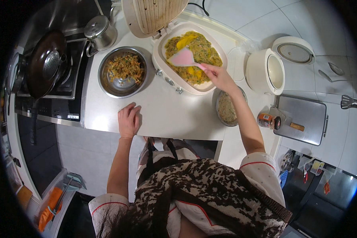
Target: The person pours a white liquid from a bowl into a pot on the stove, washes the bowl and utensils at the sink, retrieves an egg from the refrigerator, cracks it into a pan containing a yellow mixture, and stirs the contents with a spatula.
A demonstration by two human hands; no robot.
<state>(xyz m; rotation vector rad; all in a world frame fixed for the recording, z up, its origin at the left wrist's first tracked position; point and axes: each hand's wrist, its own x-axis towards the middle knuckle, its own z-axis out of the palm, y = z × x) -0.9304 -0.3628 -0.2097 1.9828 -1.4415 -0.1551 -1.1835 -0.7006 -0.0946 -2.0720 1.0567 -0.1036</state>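
My right hand (217, 75) grips the handle of a pink spatula (183, 57). The spatula's blade lies over a speckled yellow-green batter pancake (206, 49), which has brighter egg-yellow patches and spreads across the pan of an open white electric griddle (223, 56). My left hand (129, 119) rests on the counter near its front edge and holds nothing, its fingers slightly curled. Beyond it stands a steel bowl (102, 86) with a chopped, orange-brown filling (126, 67). Partly under my right forearm, a round dish holds a pale, speckled mixture (226, 107).
On the left are a metal kettle (102, 35) and a dark wok (37, 80) on the gas stove (55, 105). At right stand a white rice cooker (257, 71), its lid (296, 50), a jar (266, 120) and a metal board (315, 119). The griddle's raised lid (154, 15) leans back.
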